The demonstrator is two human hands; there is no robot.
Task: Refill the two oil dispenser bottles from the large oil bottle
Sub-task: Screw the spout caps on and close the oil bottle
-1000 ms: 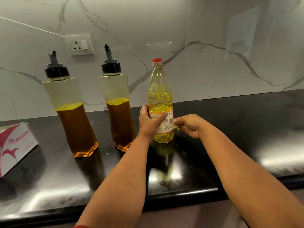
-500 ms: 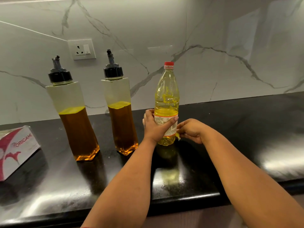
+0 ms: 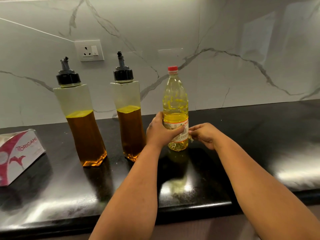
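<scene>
Large bottle (image 3: 175, 108) upright on the black counter (image 3: 251, 153), red cap (image 3: 172, 68) on, pale yellow oil inside, white label round the lower body. Left hand (image 3: 160, 131) wrapped round that label band, thumb (image 3: 180, 130) across the front, fingers curled behind, grasping the bottle. Right hand (image 3: 204, 134) just beside the bottle on its right, fingers curled and tips at the label edge, seemingly pinching something small and pale there; cannot tell for sure whether anything is held. Two dispensers to the left of the large bottle, both upright on the counter, both with black caps and grey spouts, both filled with dark amber oil to a little over half, clear above. Near dispenser (image 3: 129, 118) just beside the left hand, its right side partly behind the wrist; far dispenser (image 3: 81, 122) further left, apart from the other. White and pink box (image 3: 19, 153) marked ORIGAMI at the counter's left edge, well apart from the bottles. White marble wall (image 3: 225, 58) with grey veins behind, socket (image 3: 89, 50) set in it above and between the two dispensers. Both forearms reaching in from the bottom over the counter's front edge. Bright glare patches on the glossy counter.
</scene>
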